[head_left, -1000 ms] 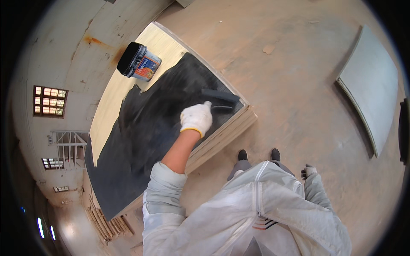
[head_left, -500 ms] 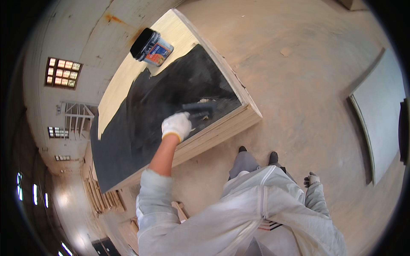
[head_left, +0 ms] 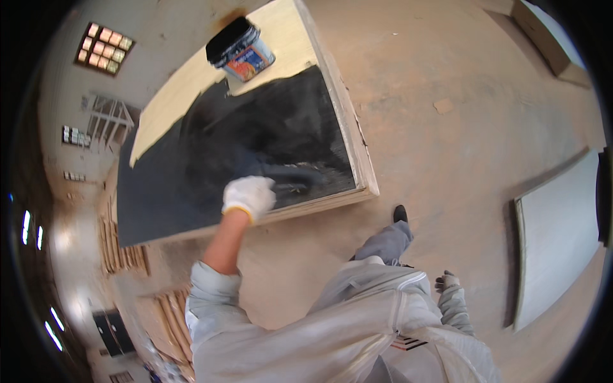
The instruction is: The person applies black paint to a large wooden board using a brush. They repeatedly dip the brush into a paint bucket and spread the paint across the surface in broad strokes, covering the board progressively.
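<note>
My left hand (head_left: 249,195), in a white knit glove, is closed around the handle of a dark paint roller (head_left: 300,175), blurred by motion. The roller lies over the black coated area (head_left: 223,143) of a large panel, close to the near edge. Bare pale yellow panel surface (head_left: 167,118) borders the black along its far side. On that pale part stands a bucket (head_left: 246,54) with a black rim and a blue and orange label. My right hand (head_left: 448,281), in a greyish glove, hangs low at my side, its fingers loosely apart and holding nothing.
The panel tops a thick stack (head_left: 357,143) of boards. A large pale sheet (head_left: 559,242) lies on the floor at right, with a brown box-like block (head_left: 555,48) farther off. Long wooden pieces (head_left: 175,319) lie at lower left; a metal frame (head_left: 110,121) stands by the wall.
The view has shifted, and one foot shows now instead of two. My left hand has moved left and nearer along the panel with the roller. The right hand still hangs.
</note>
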`<state>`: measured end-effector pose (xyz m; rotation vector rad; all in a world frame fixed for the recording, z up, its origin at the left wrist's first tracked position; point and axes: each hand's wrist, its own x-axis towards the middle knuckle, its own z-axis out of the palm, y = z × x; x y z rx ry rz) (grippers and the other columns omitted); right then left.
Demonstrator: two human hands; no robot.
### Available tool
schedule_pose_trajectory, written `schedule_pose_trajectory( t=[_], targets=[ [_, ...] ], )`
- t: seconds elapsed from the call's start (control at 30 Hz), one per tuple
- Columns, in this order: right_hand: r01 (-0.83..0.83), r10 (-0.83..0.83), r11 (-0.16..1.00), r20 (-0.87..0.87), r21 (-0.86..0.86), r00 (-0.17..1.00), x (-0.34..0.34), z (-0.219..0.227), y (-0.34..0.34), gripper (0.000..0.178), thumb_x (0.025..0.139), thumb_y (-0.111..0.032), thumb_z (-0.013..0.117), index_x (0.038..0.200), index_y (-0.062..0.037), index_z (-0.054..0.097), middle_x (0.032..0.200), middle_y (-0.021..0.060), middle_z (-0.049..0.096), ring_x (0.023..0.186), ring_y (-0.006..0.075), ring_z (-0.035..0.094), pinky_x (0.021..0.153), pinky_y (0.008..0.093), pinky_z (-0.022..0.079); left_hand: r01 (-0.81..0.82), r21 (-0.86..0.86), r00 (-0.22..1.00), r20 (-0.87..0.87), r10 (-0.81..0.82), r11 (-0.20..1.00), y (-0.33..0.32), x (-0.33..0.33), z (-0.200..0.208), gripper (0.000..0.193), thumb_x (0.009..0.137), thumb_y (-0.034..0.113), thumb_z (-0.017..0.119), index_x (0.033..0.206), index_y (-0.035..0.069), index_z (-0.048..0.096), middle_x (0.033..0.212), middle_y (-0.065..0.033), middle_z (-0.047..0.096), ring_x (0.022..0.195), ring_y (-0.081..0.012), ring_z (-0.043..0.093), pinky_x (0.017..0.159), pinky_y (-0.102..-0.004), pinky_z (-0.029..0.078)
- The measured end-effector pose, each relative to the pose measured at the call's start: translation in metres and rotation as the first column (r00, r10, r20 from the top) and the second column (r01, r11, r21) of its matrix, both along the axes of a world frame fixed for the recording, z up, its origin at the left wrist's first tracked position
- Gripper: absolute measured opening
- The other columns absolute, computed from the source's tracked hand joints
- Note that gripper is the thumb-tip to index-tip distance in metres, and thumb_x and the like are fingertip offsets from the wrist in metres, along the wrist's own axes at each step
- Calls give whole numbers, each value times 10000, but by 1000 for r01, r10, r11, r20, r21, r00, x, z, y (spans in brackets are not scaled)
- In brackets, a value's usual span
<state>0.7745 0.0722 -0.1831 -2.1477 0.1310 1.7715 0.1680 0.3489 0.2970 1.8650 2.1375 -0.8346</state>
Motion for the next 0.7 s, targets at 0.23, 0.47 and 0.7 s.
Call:
schedule_pose_trajectory(
  t=[0.23, 0.47, 0.7],
  targets=[
    [-191, 191, 982, 45, -9, 981, 65, 29, 139, 642, 1044, -71, 492, 1660, -193, 363, 991, 183, 752, 638, 316, 698, 463, 472, 520, -151, 27, 988, -32, 152, 988, -10, 39, -8, 282, 981, 208, 546, 1043, 111, 803, 1069, -179, 807, 1001, -342, 795, 834, -512, 621],
    [-391, 387, 920, 109, 23, 916, 111, 44, 311, 655, 1041, -68, 487, 1663, -234, 363, 961, 151, 741, 598, 289, 684, 467, 459, 507, -261, 41, 965, 30, 260, 964, -4, 59, -10, 274, 1010, 291, 585, 1167, 152, 763, 1006, -168, 799, 964, -375, 775, 842, -533, 599],
    [-625, 624, 778, 35, 62, 781, 72, 41, 445, 662, 1049, -91, 502, 1678, -212, 335, 1040, 192, 752, 626, 289, 699, 469, 438, 520, -503, 25, 864, 38, 502, 864, 16, 92, -16, 293, 1011, 291, 594, 1201, 134, 753, 1074, -170, 792, 1003, -382, 763, 845, -547, 595]
  ],
)
